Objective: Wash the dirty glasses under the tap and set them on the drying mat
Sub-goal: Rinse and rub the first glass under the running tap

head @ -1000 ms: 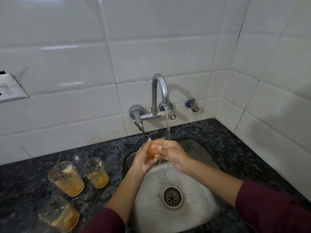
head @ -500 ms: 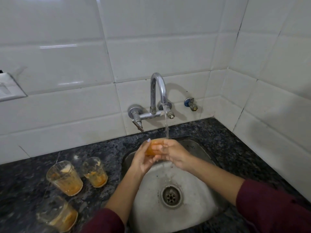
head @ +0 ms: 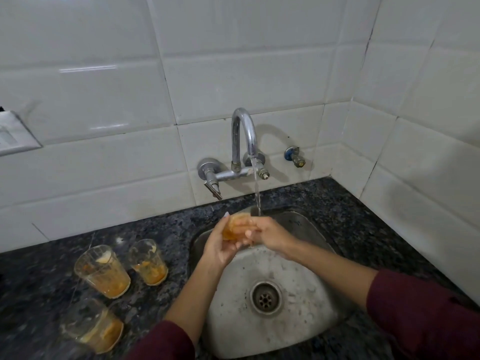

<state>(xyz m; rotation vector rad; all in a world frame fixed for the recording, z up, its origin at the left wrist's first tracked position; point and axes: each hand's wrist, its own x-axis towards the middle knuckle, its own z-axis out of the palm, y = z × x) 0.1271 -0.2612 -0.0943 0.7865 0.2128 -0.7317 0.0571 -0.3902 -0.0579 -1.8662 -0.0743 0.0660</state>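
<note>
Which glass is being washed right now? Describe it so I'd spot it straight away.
Find the steel sink set in the dark counter, then follow the water falling from the curved tap. Right under that stream, the left hand and right hand hold the glass between them. The other three dirty glasses stand untouched on the counter.

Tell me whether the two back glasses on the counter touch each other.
Apart. The head view shows a strip of dark counter between the left glass and the right glass.
</note>
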